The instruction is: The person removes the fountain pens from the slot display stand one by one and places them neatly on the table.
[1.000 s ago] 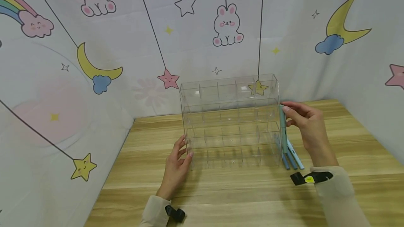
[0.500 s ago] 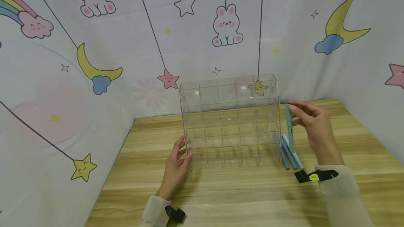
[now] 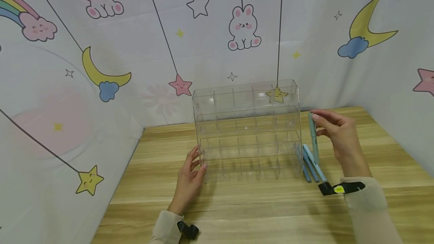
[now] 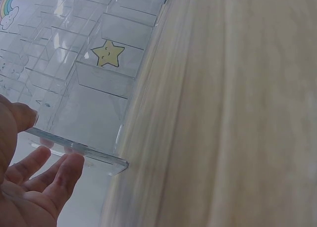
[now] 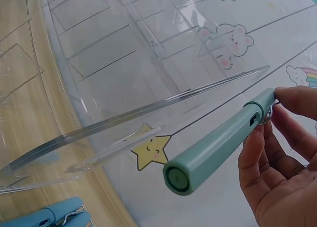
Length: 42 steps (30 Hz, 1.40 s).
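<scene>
A clear acrylic rack [image 3: 247, 146] with several tiers of small compartments stands on the table. My left hand [image 3: 190, 178] holds its lower left side; the left wrist view shows the thumb on one side of the clear panel [image 4: 79, 148] and the fingers on the other. To the right of the rack, my right hand [image 3: 340, 134] pinches a sage green pen [image 3: 313, 138] near its top. The pen hangs almost upright there. In the right wrist view the green pen [image 5: 218, 138] shows a wire clip by my fingers and a round end towards the camera.
A light blue pen [image 3: 315, 164] and darker blue pens [image 3: 306, 170] lie on the wooden table [image 3: 244, 210] by the rack's right side. Behind the table hangs a white curtain [image 3: 217, 55] with bunnies, stars and moons; another cloth side borders the left.
My right hand has moved right with the green pen, away from the rack's right side, and the pen's lower end has swung slightly right. The left hand and rack stay put.
</scene>
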{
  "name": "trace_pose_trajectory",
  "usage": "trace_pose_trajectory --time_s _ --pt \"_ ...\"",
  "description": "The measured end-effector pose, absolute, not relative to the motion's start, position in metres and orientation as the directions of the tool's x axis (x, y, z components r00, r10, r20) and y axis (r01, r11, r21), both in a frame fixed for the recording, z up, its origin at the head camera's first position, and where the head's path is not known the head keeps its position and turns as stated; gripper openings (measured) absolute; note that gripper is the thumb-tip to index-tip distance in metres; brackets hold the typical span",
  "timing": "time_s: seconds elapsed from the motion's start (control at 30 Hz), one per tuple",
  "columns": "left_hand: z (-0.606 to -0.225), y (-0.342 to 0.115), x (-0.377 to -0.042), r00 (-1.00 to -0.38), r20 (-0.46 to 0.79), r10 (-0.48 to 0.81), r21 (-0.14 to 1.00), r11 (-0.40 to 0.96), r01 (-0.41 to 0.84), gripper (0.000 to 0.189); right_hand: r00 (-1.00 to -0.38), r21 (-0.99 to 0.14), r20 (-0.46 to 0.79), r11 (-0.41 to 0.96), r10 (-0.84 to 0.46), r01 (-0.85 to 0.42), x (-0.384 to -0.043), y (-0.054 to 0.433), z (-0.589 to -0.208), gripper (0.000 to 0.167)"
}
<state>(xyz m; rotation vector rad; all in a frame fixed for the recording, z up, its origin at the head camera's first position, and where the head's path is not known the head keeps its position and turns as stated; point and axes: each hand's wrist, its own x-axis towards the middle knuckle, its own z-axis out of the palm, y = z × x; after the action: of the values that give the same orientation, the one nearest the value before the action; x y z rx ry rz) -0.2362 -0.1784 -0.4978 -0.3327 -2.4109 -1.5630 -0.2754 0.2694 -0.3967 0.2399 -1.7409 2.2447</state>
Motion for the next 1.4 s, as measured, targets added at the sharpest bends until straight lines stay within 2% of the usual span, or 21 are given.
trace_pose_trajectory --time_s 0.4,1.4 --pt "-0.496 -0.178 -0.235 -0.946 0.32 0.048 0.863 0.398 0.312 0.068 -0.972 -0.948 0.224 -0.216 0.063 -0.233 -0.277 0.283 -0.403 0.02" --pt "-0.5 -0.179 -0.238 -0.939 0.338 0.065 0.859 0.385 0.337 0.069 -0.995 -0.981 0.084 -0.172 0.059 -0.093 -0.284 0.309 -0.425 0.016"
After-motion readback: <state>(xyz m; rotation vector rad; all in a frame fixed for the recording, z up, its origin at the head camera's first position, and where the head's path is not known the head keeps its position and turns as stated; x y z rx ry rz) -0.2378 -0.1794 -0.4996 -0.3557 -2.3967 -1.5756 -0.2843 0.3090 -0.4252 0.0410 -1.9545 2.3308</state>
